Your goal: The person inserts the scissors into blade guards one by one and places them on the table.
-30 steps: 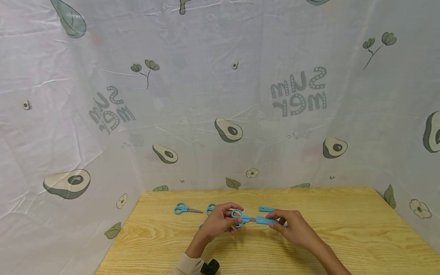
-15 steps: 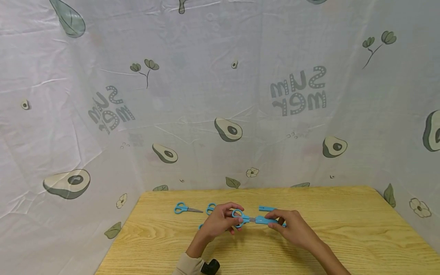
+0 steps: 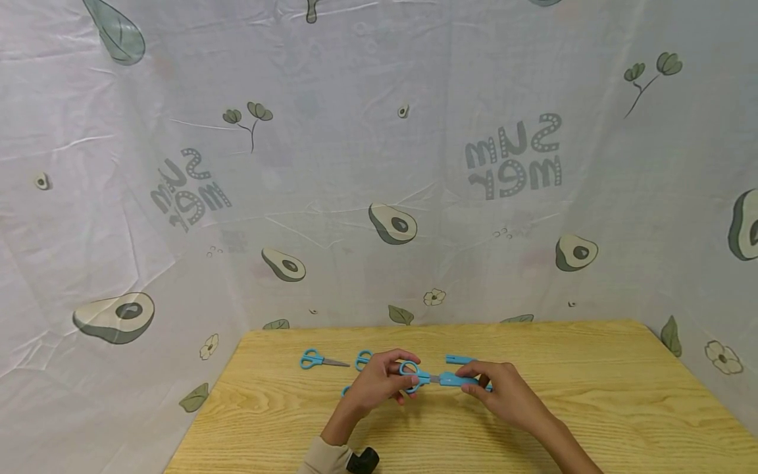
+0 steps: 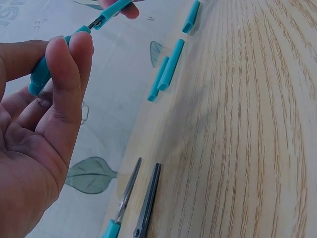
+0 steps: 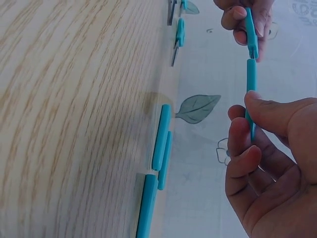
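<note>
My left hand (image 3: 379, 383) grips a pair of scissors (image 3: 423, 377) by the light-blue handles, above the wooden table. The blades point right, and only a short stretch of metal shows. A light-blue blade cover (image 3: 451, 380) encloses the rest of them. My right hand (image 3: 503, 395) pinches this cover between thumb and fingers; in the right wrist view the thumb (image 5: 267, 111) presses along its side. A small gap separates the cover from the handles. Left of my hands, scissors with bare blades (image 3: 331, 362) lie on the table, and others (image 3: 363, 359) are partly hidden behind my left hand.
Several loose blue blade covers (image 5: 161, 139) lie on the table (image 3: 592, 395), one cover (image 3: 458, 360) showing behind my right hand. Another blue handle (image 3: 345, 391) peeks out beside my left wrist. A patterned white cloth (image 3: 355, 164) hangs behind the table and along its sides.
The blade cover and my right hand have shifted very slightly left, toward the scissors' handles. Otherwise both hands hold nearly the same position.
</note>
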{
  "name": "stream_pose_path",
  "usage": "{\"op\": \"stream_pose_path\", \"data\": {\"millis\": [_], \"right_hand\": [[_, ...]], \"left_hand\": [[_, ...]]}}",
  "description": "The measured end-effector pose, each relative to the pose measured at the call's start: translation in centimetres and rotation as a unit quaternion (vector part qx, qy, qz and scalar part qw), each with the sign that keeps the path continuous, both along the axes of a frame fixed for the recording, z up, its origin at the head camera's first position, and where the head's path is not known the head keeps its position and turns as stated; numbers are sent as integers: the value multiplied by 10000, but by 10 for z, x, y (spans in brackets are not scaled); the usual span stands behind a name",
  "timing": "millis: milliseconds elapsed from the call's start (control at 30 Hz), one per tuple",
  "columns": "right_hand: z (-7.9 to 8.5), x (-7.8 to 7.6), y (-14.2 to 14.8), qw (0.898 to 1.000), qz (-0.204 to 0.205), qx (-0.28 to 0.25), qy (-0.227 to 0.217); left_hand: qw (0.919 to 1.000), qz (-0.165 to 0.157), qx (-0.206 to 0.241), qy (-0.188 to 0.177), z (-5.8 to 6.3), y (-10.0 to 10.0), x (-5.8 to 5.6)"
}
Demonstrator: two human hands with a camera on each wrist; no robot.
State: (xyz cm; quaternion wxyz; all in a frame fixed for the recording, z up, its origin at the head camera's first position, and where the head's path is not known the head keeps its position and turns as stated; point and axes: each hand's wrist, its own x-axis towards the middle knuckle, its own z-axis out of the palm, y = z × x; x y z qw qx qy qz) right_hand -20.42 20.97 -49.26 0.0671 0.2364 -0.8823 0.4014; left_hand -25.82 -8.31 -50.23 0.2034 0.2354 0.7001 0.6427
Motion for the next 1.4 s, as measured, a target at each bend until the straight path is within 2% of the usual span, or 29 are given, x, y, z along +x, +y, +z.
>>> {"op": "stream_pose_path", "data": {"millis": [667, 933, 1233, 1400], "right_hand": [[-4, 2, -4, 9988, 48, -68, 473], [-3, 3, -5, 9993, -133, -35, 333], [-3, 3, -6, 9989, -203, -3, 413], [-2, 4, -7, 9989, -201, -3, 428]], "left_hand": [[9996, 224, -137, 67, -2, 1, 2], [9994, 298, -152, 66, -1, 2, 2], [9996, 265, -86, 8, 1, 3, 4], [9993, 316, -148, 100, 0, 5, 4]]}}
